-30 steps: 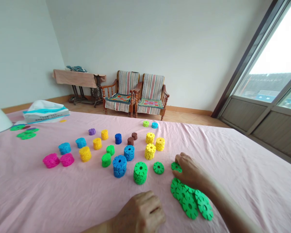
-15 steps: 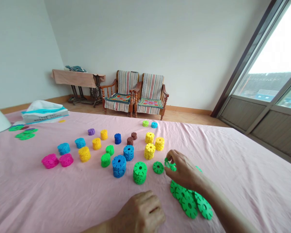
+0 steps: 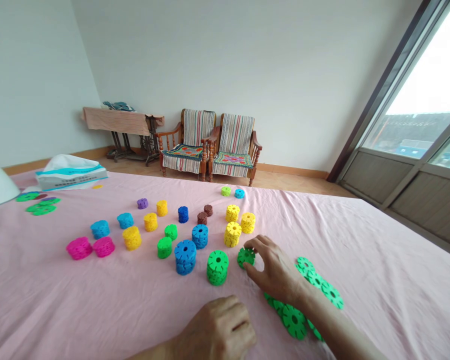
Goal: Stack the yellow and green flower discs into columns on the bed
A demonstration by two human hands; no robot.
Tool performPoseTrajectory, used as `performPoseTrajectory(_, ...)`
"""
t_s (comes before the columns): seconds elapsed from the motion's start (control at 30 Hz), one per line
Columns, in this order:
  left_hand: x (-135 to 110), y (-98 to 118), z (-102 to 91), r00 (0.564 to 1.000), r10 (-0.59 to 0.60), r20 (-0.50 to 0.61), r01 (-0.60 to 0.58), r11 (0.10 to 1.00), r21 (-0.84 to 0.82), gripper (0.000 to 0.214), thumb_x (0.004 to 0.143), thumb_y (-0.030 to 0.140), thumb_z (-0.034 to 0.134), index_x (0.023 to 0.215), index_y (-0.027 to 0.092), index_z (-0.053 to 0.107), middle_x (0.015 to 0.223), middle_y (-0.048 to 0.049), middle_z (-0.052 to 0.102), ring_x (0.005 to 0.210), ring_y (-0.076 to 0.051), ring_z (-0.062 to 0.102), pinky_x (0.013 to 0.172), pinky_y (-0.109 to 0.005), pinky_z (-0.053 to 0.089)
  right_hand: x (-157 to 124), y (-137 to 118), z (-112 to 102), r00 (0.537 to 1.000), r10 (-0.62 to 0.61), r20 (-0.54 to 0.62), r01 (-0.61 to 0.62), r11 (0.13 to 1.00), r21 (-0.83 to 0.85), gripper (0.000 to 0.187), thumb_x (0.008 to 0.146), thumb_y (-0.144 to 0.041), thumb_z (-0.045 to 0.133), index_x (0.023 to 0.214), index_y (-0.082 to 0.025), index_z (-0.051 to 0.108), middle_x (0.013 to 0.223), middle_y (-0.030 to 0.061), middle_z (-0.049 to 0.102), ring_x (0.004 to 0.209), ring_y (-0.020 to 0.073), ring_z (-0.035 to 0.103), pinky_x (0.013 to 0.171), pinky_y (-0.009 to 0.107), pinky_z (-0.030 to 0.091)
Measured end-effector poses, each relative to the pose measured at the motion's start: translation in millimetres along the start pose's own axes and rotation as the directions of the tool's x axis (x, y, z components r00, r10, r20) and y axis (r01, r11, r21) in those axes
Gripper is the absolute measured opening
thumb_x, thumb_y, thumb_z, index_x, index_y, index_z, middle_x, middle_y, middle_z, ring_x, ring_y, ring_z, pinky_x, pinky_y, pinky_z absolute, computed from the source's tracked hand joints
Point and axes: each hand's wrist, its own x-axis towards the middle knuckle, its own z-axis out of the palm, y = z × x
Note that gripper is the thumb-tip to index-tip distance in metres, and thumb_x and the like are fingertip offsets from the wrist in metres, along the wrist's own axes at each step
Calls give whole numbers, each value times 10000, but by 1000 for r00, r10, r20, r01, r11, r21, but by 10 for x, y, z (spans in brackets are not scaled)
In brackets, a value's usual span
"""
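Observation:
My right hand [image 3: 273, 267] curls around a flat green foam gear disc [image 3: 245, 257], which lies on the sheet with fingers on its rim. Just left of it stands a short green disc stack [image 3: 217, 267], beside a blue disc stack [image 3: 185, 256]. Loose green discs [image 3: 294, 321] lie under and behind my right wrist, and a spread row of them [image 3: 315, 279] runs to the right. My left hand [image 3: 215, 329] rests at the bottom edge of the view with its fingers curled, and nothing shows in it.
Several stacks of yellow, blue, cyan, magenta, brown and purple discs stand on the pink bedsheet [image 3: 97, 300]. A tissue pack [image 3: 71, 177] and flat green discs [image 3: 41, 210] lie at the far left. Wooden armchairs [image 3: 217, 145] stand beyond the bed.
My right hand has moved left, from the loose pile to the single green disc. The loose green discs have spread toward the upper right. My left hand has not moved.

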Motion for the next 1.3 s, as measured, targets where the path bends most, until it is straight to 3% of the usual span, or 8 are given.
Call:
performPoseTrajectory(0.63, 21, -48, -12, 1000, 14, -6, -14, 1000, -22, 192, 785, 153, 739, 779, 173, 548, 808, 27, 604, 750, -139, 526, 679, -223, 409, -25, 4, -5, 996, 41, 81, -36, 997, -65, 193, 772, -184, 616, 960, -196, 579, 909, 44, 620, 859, 210, 576, 777, 349, 434)
performPoseTrajectory(0.77, 8, -10, -15, 999, -4, -36, 3, 1000, -24, 192, 800, 164, 728, 769, 175, 538, 805, 26, 600, 749, -139, 527, 681, -225, 410, -7, 82, -44, 998, 46, 36, -45, 998, -34, 178, 799, -220, 590, 974, -195, 569, 906, 40, 621, 832, 195, 587, 758, 332, 436)
performPoseTrajectory(0.9, 4, 19, -42, 998, -2, -59, 0, 1000, -27, 189, 805, 156, 723, 777, 174, 538, 816, 28, 605, 752, -136, 527, 690, -226, 409, -10, 313, -152, 983, 172, -63, -177, 981, -75, 103, 789, -186, 555, 892, -183, 543, 835, 30, 604, 749, 170, 577, 699, 296, 429)
performPoseTrajectory(1.1, -1, -5, 0, 997, 2, -82, -7, 998, -56, 166, 822, 197, 712, 805, 174, 548, 824, 21, 607, 759, -141, 526, 698, -231, 413, -85, 490, -322, 934, 321, 157, -277, 927, -251, 192, 732, -238, 614, 904, -159, 577, 902, 86, 606, 832, 218, 591, 728, 316, 428)
performPoseTrajectory(1.3, 4, -18, -5, 998, 10, -62, -14, 998, -61, 156, 829, 160, 695, 789, 171, 545, 806, 19, 604, 748, -140, 525, 678, -226, 411, -84, 466, -296, 923, 322, 211, -266, 930, -256, 187, 716, -193, 571, 898, -153, 589, 917, 93, 597, 846, 209, 593, 747, 300, 422)
